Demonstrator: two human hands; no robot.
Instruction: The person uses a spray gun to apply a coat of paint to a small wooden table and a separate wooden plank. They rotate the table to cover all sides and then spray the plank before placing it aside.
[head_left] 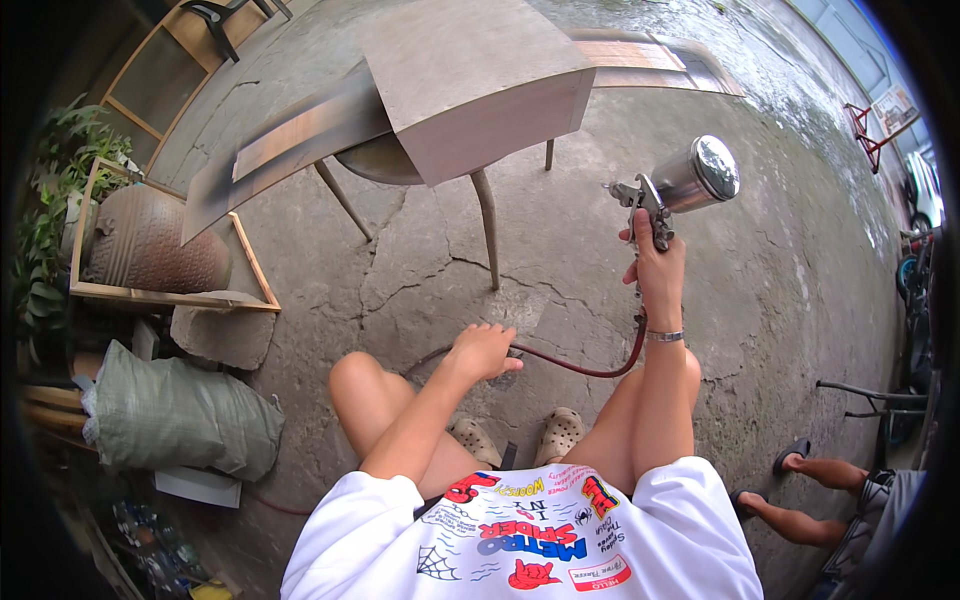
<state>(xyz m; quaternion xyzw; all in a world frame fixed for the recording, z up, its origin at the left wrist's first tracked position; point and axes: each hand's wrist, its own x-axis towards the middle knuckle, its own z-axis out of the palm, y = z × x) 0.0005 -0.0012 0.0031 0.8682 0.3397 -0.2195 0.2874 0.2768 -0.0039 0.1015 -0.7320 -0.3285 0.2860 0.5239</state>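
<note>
My right hand point(660, 272) is wrapped around the handle of a metal spray gun point(648, 205). The gun's shiny silver cup point(697, 174) points up and to the right, and its nozzle faces left. From the handle a dark red air hose point(585, 370) curves down and runs left to my left hand point(483, 350). The fingers of that hand curl over the hose between my knees. Ahead, a pale grey-pink box point(480, 80) rests on a stool point(380, 163) with metal legs. Long boards with wooden panels point(290, 140) stick out on both sides of it.
On the left are a large brown clay pot point(155, 240) in a wooden frame point(180, 296), a stone block point(225, 335), a stuffed green sack point(185, 412) and plants point(50, 220). Another person's legs point(800, 520) show at lower right. The concrete floor point(420, 260) is cracked.
</note>
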